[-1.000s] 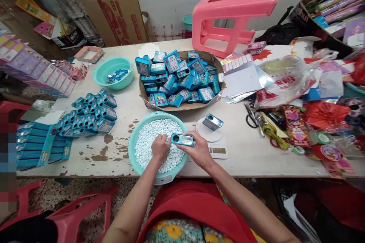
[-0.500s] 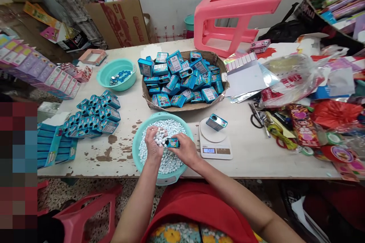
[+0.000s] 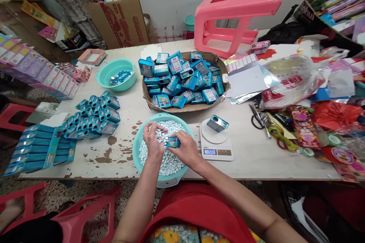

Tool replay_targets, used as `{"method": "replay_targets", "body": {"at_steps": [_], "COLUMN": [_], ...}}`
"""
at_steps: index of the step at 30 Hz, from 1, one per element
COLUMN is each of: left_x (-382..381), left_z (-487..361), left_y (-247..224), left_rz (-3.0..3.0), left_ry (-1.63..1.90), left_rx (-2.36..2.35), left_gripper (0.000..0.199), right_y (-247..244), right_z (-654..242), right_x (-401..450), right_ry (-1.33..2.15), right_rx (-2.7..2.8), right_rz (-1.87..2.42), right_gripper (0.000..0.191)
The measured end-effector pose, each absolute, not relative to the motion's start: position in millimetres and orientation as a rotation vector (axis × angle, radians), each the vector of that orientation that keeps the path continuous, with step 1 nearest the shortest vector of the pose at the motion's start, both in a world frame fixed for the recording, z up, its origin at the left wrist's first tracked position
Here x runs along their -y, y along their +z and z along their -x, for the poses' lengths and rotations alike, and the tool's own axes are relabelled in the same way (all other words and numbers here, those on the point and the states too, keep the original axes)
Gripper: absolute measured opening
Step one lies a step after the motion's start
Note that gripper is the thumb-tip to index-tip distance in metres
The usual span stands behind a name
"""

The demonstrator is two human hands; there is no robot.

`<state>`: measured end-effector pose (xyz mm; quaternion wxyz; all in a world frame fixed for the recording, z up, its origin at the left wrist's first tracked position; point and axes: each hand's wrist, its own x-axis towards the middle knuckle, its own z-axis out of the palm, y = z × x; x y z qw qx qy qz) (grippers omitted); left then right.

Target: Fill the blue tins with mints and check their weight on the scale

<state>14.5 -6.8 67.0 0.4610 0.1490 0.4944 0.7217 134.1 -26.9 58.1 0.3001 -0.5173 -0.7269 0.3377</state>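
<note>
left hand cupping white pellets, right hand clamped on blue tin — both above teal basin

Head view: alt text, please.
Left hand holds white pellets beside a blue box gripped by the right hand, over a bowl of pellets. Another box rests on a scale; beyond sits a carton of similar boxes.

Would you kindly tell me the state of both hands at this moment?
Left hand: cupped, holding small white pieces.
Right hand: closed on a small blue container.
</note>
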Motion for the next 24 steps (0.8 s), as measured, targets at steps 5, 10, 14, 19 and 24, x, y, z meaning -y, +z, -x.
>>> {"method": "replay_targets", "body": {"at_steps": [5,10,14,19,24], "left_x": [6,3,1,-2,-3], "left_z": [-13,-13,-15,-16,-18], "left_y": [70,76,79,76,72], "left_rz": [-0.378,-0.394,-0.406,-0.423,-0.353], "left_ry": [1.747,1.769,1.748,1.765,1.669], "left_rx": [-1.253,-1.263,-1.286,-1.310,-1.328], "left_gripper": [0.030,0.026,0.026,0.027,0.030], "right_y": [58,60,62,59,48], "right_z": [-136,-138,-136,-133,-129], "right_x": [22,19,18,17,13], "right_ry": [0.946,0.951,0.934,0.933,0.954], "right_rx": [1.885,1.859,1.865,1.860,1.832], "right_rz": [1.337,1.308,1.313,1.325,1.365], "right_gripper": [0.034,0.035,0.034,0.033,0.031]}}
